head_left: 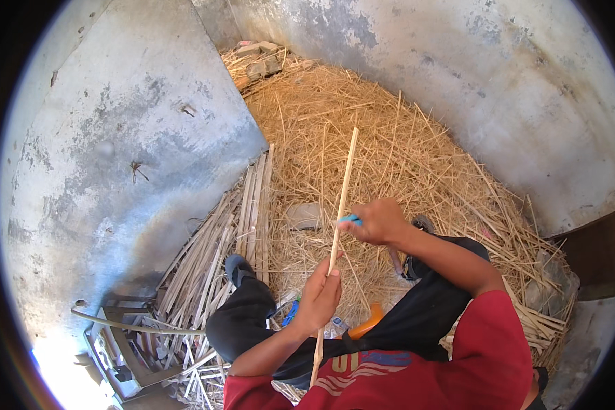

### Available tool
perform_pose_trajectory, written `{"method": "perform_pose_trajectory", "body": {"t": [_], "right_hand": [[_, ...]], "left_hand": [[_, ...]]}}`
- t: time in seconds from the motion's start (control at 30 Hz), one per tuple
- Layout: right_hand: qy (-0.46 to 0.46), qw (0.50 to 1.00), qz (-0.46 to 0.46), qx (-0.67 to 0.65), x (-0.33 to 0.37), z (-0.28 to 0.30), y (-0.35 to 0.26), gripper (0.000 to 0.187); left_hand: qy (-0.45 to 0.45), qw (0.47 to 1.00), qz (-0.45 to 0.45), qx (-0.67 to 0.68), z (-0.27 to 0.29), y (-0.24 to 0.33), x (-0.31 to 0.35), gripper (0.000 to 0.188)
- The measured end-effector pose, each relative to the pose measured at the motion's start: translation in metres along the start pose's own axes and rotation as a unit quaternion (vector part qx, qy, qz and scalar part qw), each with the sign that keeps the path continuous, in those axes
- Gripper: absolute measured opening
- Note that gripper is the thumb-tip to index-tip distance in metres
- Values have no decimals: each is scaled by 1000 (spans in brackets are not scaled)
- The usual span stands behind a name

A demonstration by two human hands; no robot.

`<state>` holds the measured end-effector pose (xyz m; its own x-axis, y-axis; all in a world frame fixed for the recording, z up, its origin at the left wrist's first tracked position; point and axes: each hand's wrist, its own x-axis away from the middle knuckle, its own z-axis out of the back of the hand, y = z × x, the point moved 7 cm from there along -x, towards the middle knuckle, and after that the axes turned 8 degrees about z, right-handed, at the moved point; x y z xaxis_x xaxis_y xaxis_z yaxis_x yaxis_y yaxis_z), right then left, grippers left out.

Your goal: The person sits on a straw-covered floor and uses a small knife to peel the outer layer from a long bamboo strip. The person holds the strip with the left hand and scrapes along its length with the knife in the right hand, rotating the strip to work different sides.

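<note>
A long, pale wooden strip, which looks like split bamboo, slants up and away from my lap. My left hand is wrapped round its lower middle, with the thumb along it. Farther up, my right hand is closed on a small blue tool. That tool sits against the strip's side; its working end is hidden by the fingers, so its kind does not show. The strip's near end reaches down to my red shirt, between my knees.
Straw-like shavings cover the floor ahead and to the right. Several long flat strips lie in a stack at left, beside a wooden frame. Grey walls stand on both sides. Something orange lies between my legs.
</note>
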<state>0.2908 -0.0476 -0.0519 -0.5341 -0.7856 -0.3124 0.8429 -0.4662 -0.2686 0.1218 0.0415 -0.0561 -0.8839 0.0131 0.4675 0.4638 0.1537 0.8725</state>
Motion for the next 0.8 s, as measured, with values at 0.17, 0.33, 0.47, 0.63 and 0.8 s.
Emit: {"method": "perform_pose_trajectory", "body": {"t": [0.17,0.33,0.47,0.63,0.8], "right_hand": [[57,997,50,-4,-14,12,2,70],[89,995,-48,20,-30,7,54,69],[51,998,-44,-16,-20,3,31,68],[96,992,-75,25,-27,9,78,74],[68,967,-243,39,-20,25,197,82]], "left_hand": [[15,999,-38,-8,3,0,-4,46],[-8,999,-36,18,-8,0,2,46],[-4,999,-23,43,-4,7,3,46],[-26,998,-15,51,-19,0,14,45],[-57,986,-102,-115,-56,7,46,42]]}}
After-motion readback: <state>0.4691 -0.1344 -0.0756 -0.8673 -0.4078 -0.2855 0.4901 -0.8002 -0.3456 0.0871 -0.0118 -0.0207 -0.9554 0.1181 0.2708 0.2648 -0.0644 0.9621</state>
